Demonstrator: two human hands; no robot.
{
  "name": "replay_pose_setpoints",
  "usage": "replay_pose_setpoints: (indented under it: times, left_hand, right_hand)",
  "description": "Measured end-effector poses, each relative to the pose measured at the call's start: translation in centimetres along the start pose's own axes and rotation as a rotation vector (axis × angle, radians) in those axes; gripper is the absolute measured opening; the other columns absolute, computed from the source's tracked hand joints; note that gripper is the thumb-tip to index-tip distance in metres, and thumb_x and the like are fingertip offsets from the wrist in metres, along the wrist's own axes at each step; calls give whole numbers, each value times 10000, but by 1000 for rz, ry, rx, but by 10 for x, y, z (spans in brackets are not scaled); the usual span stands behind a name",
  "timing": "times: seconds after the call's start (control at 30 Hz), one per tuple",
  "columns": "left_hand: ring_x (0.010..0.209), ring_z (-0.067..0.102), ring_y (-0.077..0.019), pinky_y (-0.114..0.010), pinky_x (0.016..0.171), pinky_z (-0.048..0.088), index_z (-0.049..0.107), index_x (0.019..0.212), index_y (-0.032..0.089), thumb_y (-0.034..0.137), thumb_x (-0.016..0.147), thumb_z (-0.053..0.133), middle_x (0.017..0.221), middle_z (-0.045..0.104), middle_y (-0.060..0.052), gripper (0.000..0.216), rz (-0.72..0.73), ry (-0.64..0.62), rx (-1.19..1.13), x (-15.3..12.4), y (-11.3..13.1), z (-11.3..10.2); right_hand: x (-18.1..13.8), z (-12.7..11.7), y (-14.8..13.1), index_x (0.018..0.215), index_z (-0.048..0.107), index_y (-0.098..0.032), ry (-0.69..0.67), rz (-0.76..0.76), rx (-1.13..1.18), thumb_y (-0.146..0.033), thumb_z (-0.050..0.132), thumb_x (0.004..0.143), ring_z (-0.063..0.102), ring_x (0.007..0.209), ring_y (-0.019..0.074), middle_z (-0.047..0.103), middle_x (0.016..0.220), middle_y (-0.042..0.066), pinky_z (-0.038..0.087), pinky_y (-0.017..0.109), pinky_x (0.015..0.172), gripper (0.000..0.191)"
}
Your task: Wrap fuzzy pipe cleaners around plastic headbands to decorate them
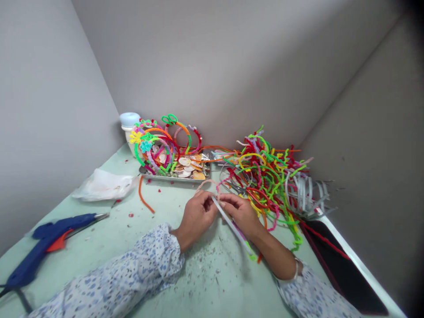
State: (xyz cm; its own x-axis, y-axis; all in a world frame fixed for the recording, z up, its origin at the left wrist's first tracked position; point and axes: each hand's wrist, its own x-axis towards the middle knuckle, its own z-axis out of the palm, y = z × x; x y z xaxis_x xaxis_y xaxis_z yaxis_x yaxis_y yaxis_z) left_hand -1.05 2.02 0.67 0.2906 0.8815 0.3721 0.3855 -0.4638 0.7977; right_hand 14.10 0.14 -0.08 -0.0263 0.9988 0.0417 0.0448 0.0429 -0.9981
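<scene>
Both my hands meet above the middle of the table and work on a headband [234, 227]. Its pale strip slants down toward me, with green and purple fuzzy wire along its lower end. My left hand [198, 217] pinches the upper end with closed fingers. Close beside it, my right hand [241, 215] is also closed around the band. A pale pink pipe cleaner [208, 181] curves up beyond my fingertips. Exactly where it joins the band is hidden by my fingers.
Behind my hands, pipe-cleaner headbands [162, 145] stand on a metal tray [172, 178] of flat pieces, beside a blue-lidded container [130, 119]. Tangled pipe cleaners [270, 176] and grey headbands [306, 194] lie right. A glue gun [43, 247] and plastic bag [104, 185] lie left.
</scene>
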Motion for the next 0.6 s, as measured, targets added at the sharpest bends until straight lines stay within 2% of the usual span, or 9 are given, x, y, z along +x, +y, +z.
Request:
replay_pose_setpoints:
  times: [0.2, 0.33, 0.6]
  left_hand:
    - [680, 504, -140, -253, 635, 389, 611, 775, 162, 175, 792, 506, 713, 561, -14, 106, 4, 28, -6, 0, 2, 0]
    - [663, 502, -135, -246, 614, 380, 600, 760, 164, 177, 789, 512, 696, 554, -4, 93, -16, 23, -28, -1, 2, 1]
    - [667, 502, -128, -237, 615, 373, 591, 760, 166, 164, 801, 486, 717, 548, -1, 113, -48, 7, -1, -1, 2, 1]
  right_hand:
    - [1, -1, 0, 934, 645, -185, -17, 24, 49, -334, 615, 749, 532, 517, 102, 637, 765, 11, 451, 238, 491, 240]
    - [2, -1, 2, 911, 634, -178, -20, 26, 72, -322, 619, 734, 522, 498, 98, 617, 708, 0, 440, 230, 472, 229]
    - [4, -2, 2, 883, 615, -186, -30, 37, 85, -271, 607, 734, 520, 518, 94, 617, 724, -14, 436, 225, 497, 172]
